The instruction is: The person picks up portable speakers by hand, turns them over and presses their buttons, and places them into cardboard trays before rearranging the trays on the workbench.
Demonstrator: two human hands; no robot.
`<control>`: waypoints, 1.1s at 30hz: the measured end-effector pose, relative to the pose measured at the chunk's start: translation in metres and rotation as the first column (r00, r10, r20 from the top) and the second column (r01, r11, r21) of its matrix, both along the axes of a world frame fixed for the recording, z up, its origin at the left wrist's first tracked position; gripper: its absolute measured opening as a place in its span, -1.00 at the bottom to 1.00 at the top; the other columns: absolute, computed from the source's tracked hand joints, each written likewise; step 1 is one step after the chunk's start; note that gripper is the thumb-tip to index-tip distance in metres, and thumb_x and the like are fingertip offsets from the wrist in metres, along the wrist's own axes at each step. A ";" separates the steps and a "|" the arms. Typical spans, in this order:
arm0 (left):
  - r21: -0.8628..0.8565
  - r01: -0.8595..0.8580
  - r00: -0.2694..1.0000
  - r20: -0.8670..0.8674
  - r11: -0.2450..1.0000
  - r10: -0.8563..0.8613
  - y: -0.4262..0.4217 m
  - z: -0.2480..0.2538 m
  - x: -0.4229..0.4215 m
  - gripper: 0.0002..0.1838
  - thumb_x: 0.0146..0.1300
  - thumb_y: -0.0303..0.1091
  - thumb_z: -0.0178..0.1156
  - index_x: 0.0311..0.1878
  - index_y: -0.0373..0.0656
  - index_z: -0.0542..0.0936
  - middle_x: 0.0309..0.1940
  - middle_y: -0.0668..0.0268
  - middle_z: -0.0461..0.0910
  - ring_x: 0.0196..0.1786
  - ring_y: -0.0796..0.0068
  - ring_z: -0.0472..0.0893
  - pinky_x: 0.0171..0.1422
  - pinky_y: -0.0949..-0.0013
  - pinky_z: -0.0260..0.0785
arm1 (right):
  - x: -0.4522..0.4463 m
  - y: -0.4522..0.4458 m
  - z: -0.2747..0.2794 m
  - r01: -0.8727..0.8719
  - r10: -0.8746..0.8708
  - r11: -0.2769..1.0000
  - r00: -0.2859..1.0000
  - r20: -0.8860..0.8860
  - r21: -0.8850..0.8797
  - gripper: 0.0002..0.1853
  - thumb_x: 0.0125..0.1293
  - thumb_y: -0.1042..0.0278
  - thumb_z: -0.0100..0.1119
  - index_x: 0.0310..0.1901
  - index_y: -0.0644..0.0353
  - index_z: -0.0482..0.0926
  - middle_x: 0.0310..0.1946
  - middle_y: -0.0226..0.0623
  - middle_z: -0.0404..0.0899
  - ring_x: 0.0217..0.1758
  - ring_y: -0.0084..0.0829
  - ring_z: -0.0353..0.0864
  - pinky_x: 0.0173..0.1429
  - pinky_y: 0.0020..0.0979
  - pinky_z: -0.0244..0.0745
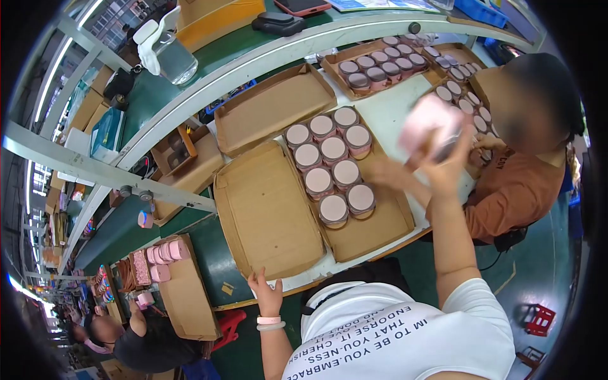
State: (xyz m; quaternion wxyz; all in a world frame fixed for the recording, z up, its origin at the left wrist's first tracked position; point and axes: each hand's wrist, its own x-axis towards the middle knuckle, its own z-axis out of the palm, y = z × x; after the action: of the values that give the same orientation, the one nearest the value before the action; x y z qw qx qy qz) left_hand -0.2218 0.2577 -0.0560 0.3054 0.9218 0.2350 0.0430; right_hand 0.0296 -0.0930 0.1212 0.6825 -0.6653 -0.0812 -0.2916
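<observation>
My right hand (446,158) is raised over the right part of the table, its fingers round a pink item (432,123) that is blurred by motion. Low at the near edge of an empty cardboard tray (269,209), my left hand (266,292) has its fingers spread and holds nothing. Right of that tray, a second cardboard tray (389,212) bears several round pink containers (333,149) with pale tops, standing in rows. A blurred hand (396,174) reaches in between this tray and my right forearm.
A co-worker in a brown top (516,190) sits at the right, beside more filled trays (383,66). An empty cardboard tray (275,111) lies farther back. A metal rail (253,57) crosses behind; a water jug (174,60) stands beyond it. Another person (149,339) works lower left.
</observation>
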 end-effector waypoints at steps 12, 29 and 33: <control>-0.800 -0.595 0.572 -0.488 -0.076 0.659 0.014 -0.079 -0.020 -0.44 0.13 -0.18 0.27 0.12 -0.11 0.26 -0.02 0.15 0.26 -0.11 0.15 0.42 0.00 -0.01 0.40 | -0.021 -0.007 -0.135 -0.625 0.231 0.598 0.734 -0.639 -0.502 0.03 -0.36 0.39 0.39 0.32 0.05 0.15 0.16 0.08 0.10 0.26 0.05 0.17 0.28 -0.16 0.24; -0.984 -0.139 0.571 -0.172 -0.112 0.803 0.033 -0.078 -0.020 -0.62 0.26 -0.27 0.00 0.15 -0.02 0.35 0.10 0.28 0.45 0.11 0.19 0.48 0.03 0.04 0.41 | 0.035 0.009 -0.160 -0.851 0.199 -0.316 0.373 -0.906 -0.420 0.00 -0.43 0.24 0.36 0.27 0.11 0.27 -0.01 0.14 0.34 0.15 0.08 0.32 0.19 -0.16 0.34; -0.985 0.073 0.542 -0.095 -0.159 0.835 0.029 -0.051 -0.023 -0.60 0.29 -0.18 -0.01 0.16 -0.07 0.36 0.09 0.32 0.47 0.13 0.28 0.47 0.13 0.18 0.36 | 0.067 0.011 -0.177 -0.634 -0.024 -0.375 0.736 -0.677 -0.676 0.04 -0.38 0.22 0.43 0.30 0.08 0.18 0.12 0.03 0.25 0.19 0.02 0.30 0.17 -0.10 0.37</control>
State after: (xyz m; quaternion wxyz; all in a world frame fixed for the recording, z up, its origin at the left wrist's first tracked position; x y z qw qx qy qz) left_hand -0.2448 0.2863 -0.1065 0.8602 0.2098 0.3737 0.2764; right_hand 0.0967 -0.0822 -0.0559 -0.0592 -0.9108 -0.3194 0.2547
